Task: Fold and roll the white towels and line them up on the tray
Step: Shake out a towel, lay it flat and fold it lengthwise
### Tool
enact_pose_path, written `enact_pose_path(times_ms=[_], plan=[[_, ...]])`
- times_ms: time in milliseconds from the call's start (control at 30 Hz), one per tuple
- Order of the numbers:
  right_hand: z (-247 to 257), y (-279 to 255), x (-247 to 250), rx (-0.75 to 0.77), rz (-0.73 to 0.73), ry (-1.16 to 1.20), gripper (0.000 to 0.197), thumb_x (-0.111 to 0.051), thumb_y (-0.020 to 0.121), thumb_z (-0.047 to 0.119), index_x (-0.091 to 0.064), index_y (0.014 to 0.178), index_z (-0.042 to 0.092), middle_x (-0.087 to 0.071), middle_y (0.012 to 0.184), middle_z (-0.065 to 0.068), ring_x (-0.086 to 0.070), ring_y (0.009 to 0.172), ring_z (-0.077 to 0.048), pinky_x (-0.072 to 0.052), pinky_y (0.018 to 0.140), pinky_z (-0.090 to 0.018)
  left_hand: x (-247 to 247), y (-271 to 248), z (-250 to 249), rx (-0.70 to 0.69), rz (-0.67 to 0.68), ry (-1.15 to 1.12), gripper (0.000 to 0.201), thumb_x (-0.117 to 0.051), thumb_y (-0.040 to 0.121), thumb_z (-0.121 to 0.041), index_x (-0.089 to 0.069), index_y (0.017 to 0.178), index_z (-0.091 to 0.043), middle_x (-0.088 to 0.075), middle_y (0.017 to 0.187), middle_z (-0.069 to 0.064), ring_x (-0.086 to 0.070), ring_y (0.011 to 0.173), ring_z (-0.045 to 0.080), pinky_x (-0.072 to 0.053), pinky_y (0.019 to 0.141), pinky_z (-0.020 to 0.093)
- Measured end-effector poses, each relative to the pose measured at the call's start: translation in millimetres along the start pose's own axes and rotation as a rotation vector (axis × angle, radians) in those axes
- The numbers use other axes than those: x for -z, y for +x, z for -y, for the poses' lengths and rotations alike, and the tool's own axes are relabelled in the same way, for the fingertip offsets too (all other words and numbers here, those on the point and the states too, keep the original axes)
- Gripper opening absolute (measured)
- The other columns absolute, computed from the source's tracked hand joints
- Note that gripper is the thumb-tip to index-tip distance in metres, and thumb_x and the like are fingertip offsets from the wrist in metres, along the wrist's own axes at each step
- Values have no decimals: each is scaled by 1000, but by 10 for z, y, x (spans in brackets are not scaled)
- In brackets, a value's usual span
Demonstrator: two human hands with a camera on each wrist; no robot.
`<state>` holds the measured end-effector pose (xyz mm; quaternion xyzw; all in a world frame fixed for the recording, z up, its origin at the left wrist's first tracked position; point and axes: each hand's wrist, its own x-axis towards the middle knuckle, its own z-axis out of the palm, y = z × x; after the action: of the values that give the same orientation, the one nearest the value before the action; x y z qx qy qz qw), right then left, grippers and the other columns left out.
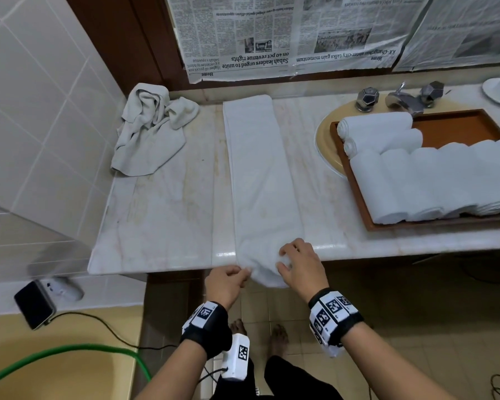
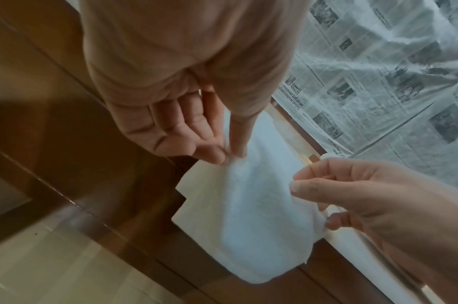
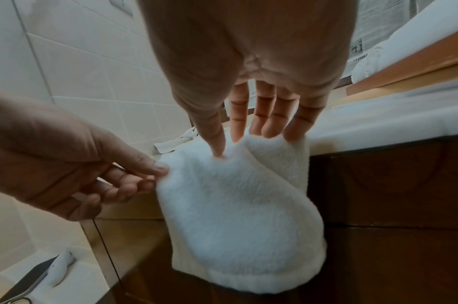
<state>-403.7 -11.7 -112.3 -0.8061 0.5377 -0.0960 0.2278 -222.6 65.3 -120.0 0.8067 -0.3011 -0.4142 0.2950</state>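
A long folded white towel (image 1: pixel 260 174) lies lengthwise on the marble counter (image 1: pixel 162 215), and its near end hangs over the front edge (image 2: pixel 248 216) (image 3: pixel 235 216). My left hand (image 1: pixel 247 277) (image 2: pixel 230 157) pinches the left edge of that end between thumb and forefinger. My right hand (image 1: pixel 283 261) (image 3: pixel 238 142) holds the right side, thumb on top and fingers behind the fold. At the right a brown tray (image 1: pixel 459 128) holds several rolled white towels (image 1: pixel 433 180) in a row, with two more rolls (image 1: pixel 378 131) lying crosswise behind them.
A crumpled greyish towel (image 1: pixel 153 128) lies at the counter's back left corner. The tray sits over a yellowish sink (image 1: pixel 324 140) below a chrome faucet (image 1: pixel 399 98). Newspaper (image 1: pixel 286 33) covers the wall behind. A phone (image 1: pixel 35 304) and a green hose (image 1: pixel 70 350) are at the lower left.
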Motion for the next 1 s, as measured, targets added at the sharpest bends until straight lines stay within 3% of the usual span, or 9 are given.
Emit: enact_pose_path(times_ms=[133,333,500,567,633,733,833,933,1000], plan=[[24,-4,-14,35,-29,-70,27,-64,86,29,-66,111,17,-57,115,-1,-52,105,-23,-44,87,-36,38,26,6,-40,-14,1,22,-77,82,-37,-69,72,-19,-71,72,0,-68,77,21,-53,78,32],[-52,-17,24,20,38,4,31,-62,88,29,-61,117,19,-52,119,3,-46,108,-18,-42,93,-33,115,11,136,-102,24,128,28,-67,88,-40,-55,77,-17,-69,77,3,-67,76,22,-54,80,37],[-67,19,138,62,-28,68,27,-54,95,26,-61,118,15,-56,119,2,-50,111,-18,-39,93,-32,185,-65,0,-190,-71,413,29,-64,88,-49,-47,88,-25,-61,86,-7,-60,78,16,-48,66,34],[-69,142,203,88,-75,82,32,-50,97,26,-59,124,14,-57,127,0,-51,118,-20,-38,98,-34,211,5,-162,-354,-173,428,22,-59,92,-42,-52,101,-23,-58,103,-3,-59,92,21,-50,76,38],[6,314,214,152,-74,35,41,-42,97,29,-57,131,11,-55,137,-6,-50,127,-24,-40,104,-40,141,201,-318,-478,-191,479,33,-52,98,-39,-54,127,-22,-51,133,1,-51,119,24,-46,93,43],[184,627,144,231,135,-95,64,-17,95,38,-42,147,9,-38,155,-8,-33,144,-26,-32,114,-47,-45,548,-562,-468,-55,689,52,-28,105,-43,-22,155,-33,-11,165,-11,-13,150,21,-23,115,51],[182,858,51,210,324,-224,82,10,84,51,-7,158,18,-1,165,3,1,152,-18,-5,123,-44,-152,787,-596,-399,58,823,54,-12,106,-47,3,157,-38,13,163,-22,11,152,21,-1,119,58],[-23,980,46,168,356,-288,80,15,84,58,8,157,25,20,161,12,14,150,-14,7,120,-41,-66,845,-531,-369,53,852,55,-8,104,-53,11,155,-43,20,159,-27,17,151,19,7,118,60],[-194,1021,97,105,332,-292,68,5,94,57,12,156,28,26,155,16,17,150,-13,8,120,-43,42,885,-495,-312,39,820,57,-7,103,-55,15,154,-43,22,158,-27,20,151,19,11,117,60]])
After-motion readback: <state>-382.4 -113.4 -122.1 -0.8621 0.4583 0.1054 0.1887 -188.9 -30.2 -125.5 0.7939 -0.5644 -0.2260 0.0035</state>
